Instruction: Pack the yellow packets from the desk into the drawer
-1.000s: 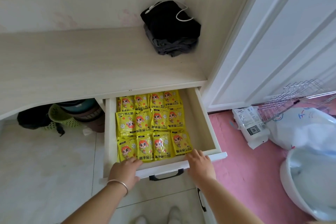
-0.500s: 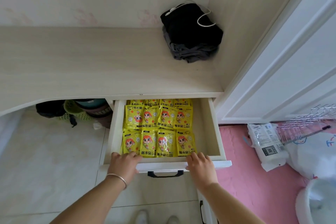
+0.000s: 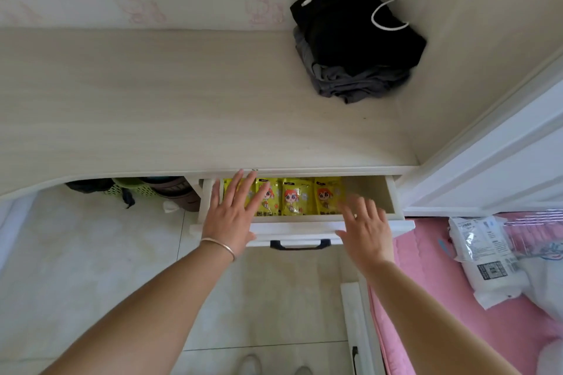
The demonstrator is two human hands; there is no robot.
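Nearly done, we spread both hands' fingers flat, left hand [image 3: 229, 216] and right hand [image 3: 367, 230] over the drawer [image 3: 304, 230], apparently shutting it on yellow packets [image 3: 300, 196] just ahead.

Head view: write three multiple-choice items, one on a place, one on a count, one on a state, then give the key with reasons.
1. Where does the dark folded clothing lie?
A. on the desk's back right corner
B. inside the drawer
C. on the floor

2. How many yellow packets show in the drawer's visible row?
A. one
B. four
C. nine

3. How do the left hand and right hand look?
A. both fists closed
B. both gripping the handle
C. both with fingers spread, holding nothing

Key: 1 A, it sits on the desk by the side panel. 2 B, four lie side by side, the leftmost partly behind the left hand. 3 C, straight fingers over the drawer front; the black handle is untouched.
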